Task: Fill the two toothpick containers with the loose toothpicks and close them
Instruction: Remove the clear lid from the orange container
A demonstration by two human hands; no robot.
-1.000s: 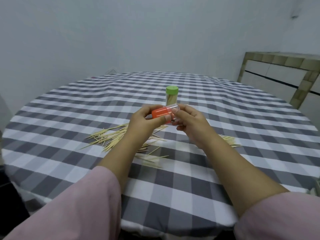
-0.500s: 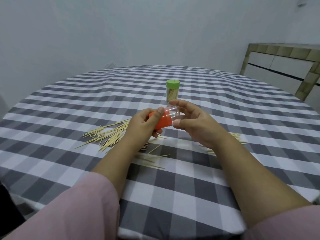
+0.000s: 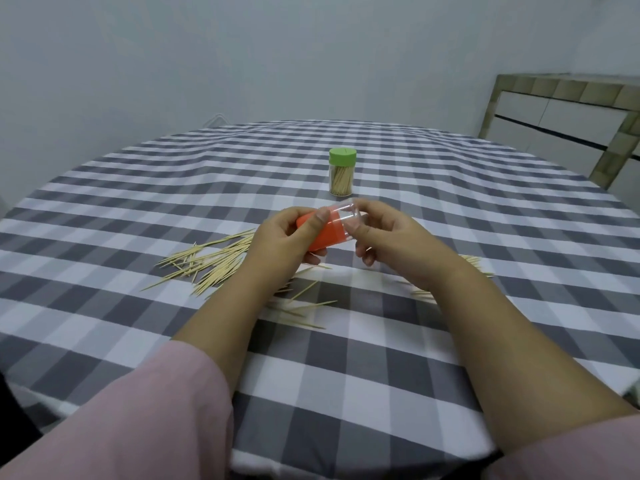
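You have two toothpick containers in view. One, the orange-capped container (image 3: pixel 330 226), lies tilted on its side in the air between your hands, above the desk (image 3: pixel 450 220): your left hand (image 3: pixel 280 244) grips its orange cap (image 3: pixel 320 232) with thumb on top, and your right hand (image 3: pixel 391 237) pinches its clear body (image 3: pixel 348 216), which looks empty. The other, the green-capped container (image 3: pixel 342 172), stands upright and closed, with toothpicks inside, just beyond your hands and apart from them. Loose toothpicks (image 3: pixel 207 261) lie in one large scatter under and left of your left hand, with a smaller bunch (image 3: pixel 474 261) behind your right wrist. The checked cloth beyond the green-capped container runs bare to the far edge; a tiled counter (image 3: pixel 568 126) stands at the far right.
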